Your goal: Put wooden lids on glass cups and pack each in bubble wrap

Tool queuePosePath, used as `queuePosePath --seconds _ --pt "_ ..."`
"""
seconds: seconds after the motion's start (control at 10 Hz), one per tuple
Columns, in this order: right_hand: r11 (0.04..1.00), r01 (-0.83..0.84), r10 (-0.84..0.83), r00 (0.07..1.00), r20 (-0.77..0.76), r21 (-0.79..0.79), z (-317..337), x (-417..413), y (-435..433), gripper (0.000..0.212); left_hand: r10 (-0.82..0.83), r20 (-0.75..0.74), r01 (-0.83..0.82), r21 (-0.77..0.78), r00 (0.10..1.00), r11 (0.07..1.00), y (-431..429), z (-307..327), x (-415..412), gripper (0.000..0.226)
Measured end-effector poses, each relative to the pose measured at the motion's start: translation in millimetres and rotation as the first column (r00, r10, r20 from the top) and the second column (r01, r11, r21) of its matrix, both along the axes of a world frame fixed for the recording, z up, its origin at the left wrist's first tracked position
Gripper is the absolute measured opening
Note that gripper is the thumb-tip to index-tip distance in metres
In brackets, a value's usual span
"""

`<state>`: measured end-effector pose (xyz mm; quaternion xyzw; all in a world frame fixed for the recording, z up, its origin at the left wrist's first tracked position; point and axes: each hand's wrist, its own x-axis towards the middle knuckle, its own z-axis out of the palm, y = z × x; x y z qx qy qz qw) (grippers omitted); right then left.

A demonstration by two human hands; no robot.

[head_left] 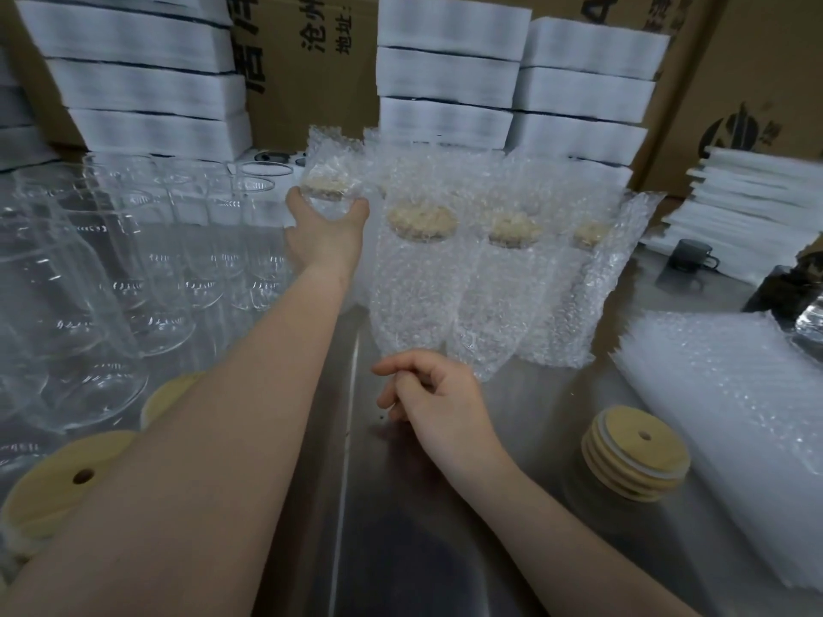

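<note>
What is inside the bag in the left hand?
A wooden lid shows through the bubble wrap bag; the left hand hides most of the glass cup below.

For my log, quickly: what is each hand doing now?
Left hand: grips a wrapped cup.
Right hand: loosely curled, holding nothing.

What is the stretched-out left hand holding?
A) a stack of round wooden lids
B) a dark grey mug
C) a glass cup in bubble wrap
C: the left hand curls its fingers round a clear bubble-wrapped glass cup with a wooden lid.
</note>
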<state>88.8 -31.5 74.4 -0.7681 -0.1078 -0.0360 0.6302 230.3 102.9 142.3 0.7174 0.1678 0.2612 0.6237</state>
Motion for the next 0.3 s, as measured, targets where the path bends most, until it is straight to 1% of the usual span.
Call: queuePosePath --seconds 0.1,0.3 --pt "1.000 -0.010 0.011 1.000 -0.014 0.018 0.7 -0.9 -0.9 0.041 0.001 -0.053 0.001 0.034 0.999 0.999 1.8 7.5 -5.1 0.090" --pt "0.999 -0.015 0.016 1.000 -0.022 0.029 5.1 -8.5 -1.8 0.038 0.046 0.011 -0.048 0.218 0.999 0.975 -0.8 12.4 -24.0 0.095"
